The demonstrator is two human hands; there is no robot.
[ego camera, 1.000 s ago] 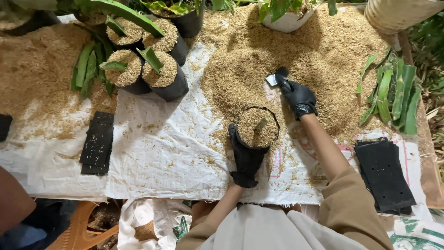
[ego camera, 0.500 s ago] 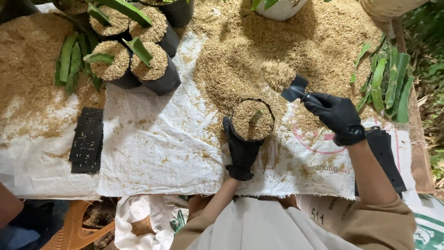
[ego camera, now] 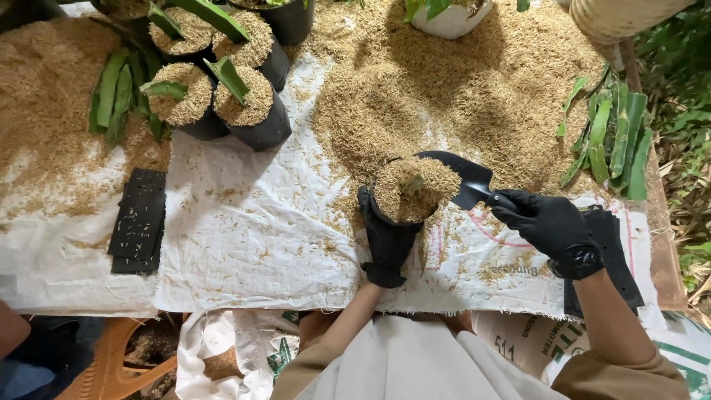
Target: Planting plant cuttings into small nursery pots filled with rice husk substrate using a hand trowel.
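— What are the fingers doing?

— The left hand, in a black glove, has its fingers wrapped round the near side of a black grow bag and clamped on it. The right hand, gloved the same way, is closed tight around the handle of a small black trowel; the blade is tipped over the bag's far rim, touching the fill.

— And the bag itself?

— It stands upright on the white woven sheet, about midway along it, at the near foot of the big husk pile. It is heaped with tan rice husk above its rim, and a green cutting pokes out of the middle.

— What lies around it?

— Toward the far left corner stand several filled black bags, each with a green cutting, close together. A stack of flat black bags lies near the left edge, another stack partly under the right forearm. Loose green cuttings lie by the right edge, and more on a second husk heap at the far left.
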